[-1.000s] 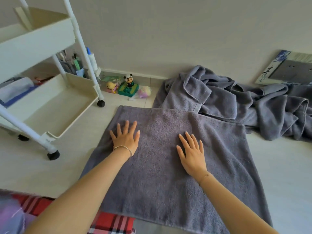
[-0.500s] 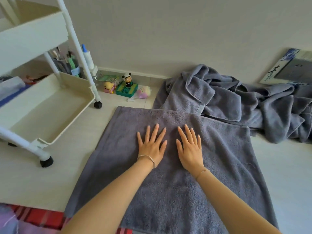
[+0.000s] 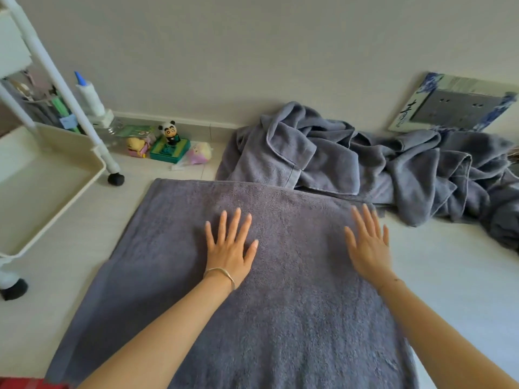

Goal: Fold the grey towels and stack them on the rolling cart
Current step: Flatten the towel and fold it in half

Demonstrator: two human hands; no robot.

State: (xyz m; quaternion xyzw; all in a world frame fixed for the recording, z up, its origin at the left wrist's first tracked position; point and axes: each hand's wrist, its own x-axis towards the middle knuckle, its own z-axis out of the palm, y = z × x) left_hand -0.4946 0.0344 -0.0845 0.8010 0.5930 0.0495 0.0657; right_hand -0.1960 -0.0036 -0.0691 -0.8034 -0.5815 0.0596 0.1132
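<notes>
Lying flat, the grey towel runs lengthwise toward the wall.

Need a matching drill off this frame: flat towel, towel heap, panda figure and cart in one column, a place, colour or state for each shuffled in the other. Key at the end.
Column A
1. flat towel
2. towel heap
3. panda figure
4. rolling cart

Column B
a. crumpled, far right
b. black and white, small
c. spread out, centre of view
d. cream white, left edge of view

Pairs: 1-c, 2-a, 3-b, 4-d
</notes>
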